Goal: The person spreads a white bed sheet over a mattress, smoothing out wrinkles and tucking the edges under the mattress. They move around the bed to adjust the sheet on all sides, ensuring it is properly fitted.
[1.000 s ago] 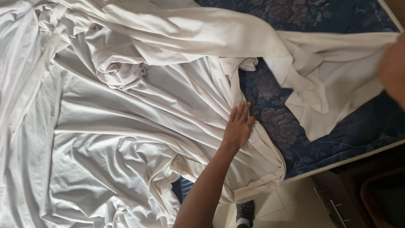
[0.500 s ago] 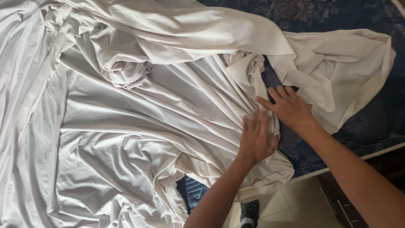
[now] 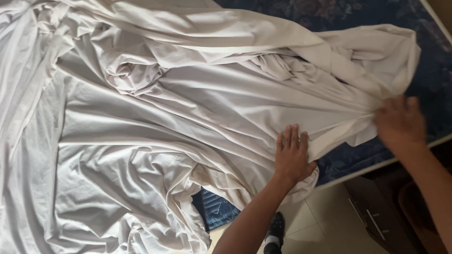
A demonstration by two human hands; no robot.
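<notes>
Since half a second ago the right hand (image 3: pixel 400 123) has swung out toward the mattress edge, dragging a gathered fold of the white bedsheet (image 3: pixel 197 117) with it, so the cloth that lay bunched beside the left hand is now stretched into long taut creases. The left hand (image 3: pixel 293 155) has stayed close to where it was, near the sheet's lower edge.

The left hand lies flat and open, palm down, fingers together and pointing up the bed, pressing the sheet against the mattress (image 3: pixel 438 61). The right hand is blurred; it appears closed on a pinch of sheet at the point where the creases meet, though the fingers themselves cannot be made out clearly.

The sheet covers nearly the whole bed, rumpled in heaps at the top left and top centre, with one loose flap thrown over toward the far right corner. The dark blue patterned mattress shows along the right side and in a small gap below the sheet's hem. Pale floor tiles (image 3: pixel 325 207) and a dark wooden cabinet (image 3: pixel 376 211) sit beyond the bed's edge.
</notes>
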